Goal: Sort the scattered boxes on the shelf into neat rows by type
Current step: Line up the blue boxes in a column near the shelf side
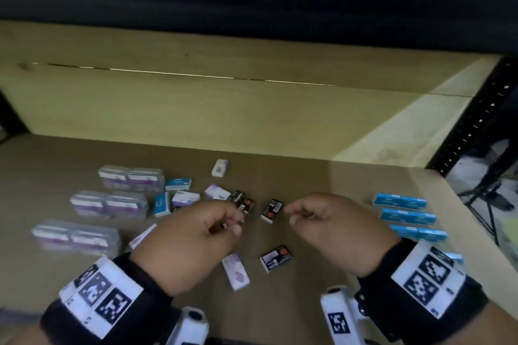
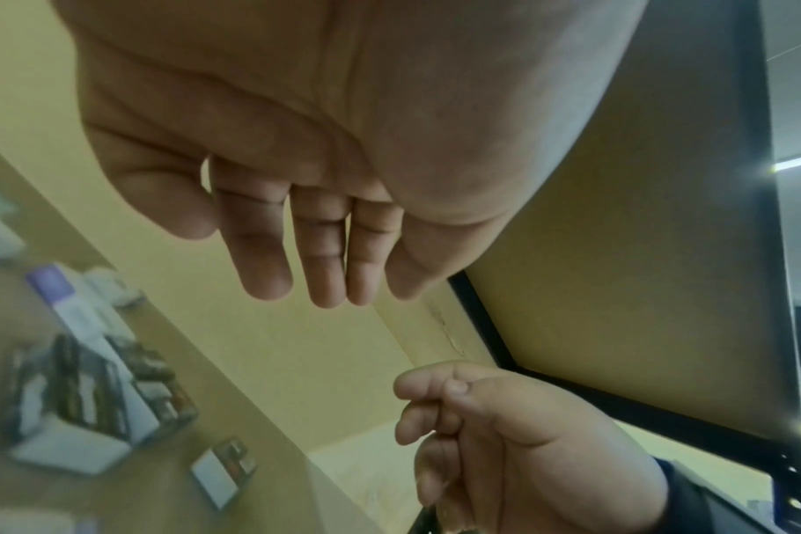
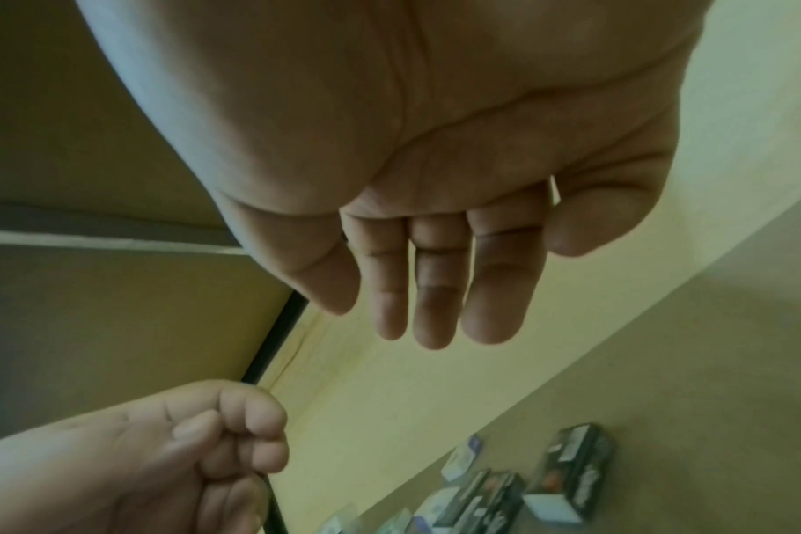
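Observation:
Small boxes lie scattered mid-shelf: black ones [image 1: 242, 200] [image 1: 272, 210] [image 1: 277, 258], white-purple ones [image 1: 221, 167] [image 1: 185, 198] [image 1: 236, 272], and loose blue ones [image 1: 178, 184] [image 1: 162, 204]. Blue boxes [image 1: 407, 216] lie in rows at the right. Clear packs [image 1: 109, 204] are lined up at the left. My left hand [image 1: 232, 223] hovers just left of the middle black box, fingers loosely curled and holding nothing [image 2: 298, 281]. My right hand [image 1: 294, 214] hovers just right of that box, fingers relaxed and holding nothing [image 3: 435, 325]. A black box [image 3: 572, 466] lies below it.
The brown shelf board [image 1: 308, 176] ends at a pale wooden back wall [image 1: 224, 109]. A black perforated upright [image 1: 476, 120] stands at the right corner, with a tripod [image 1: 487, 193] beyond the shelf's right edge. A dark shelf overhangs at the top.

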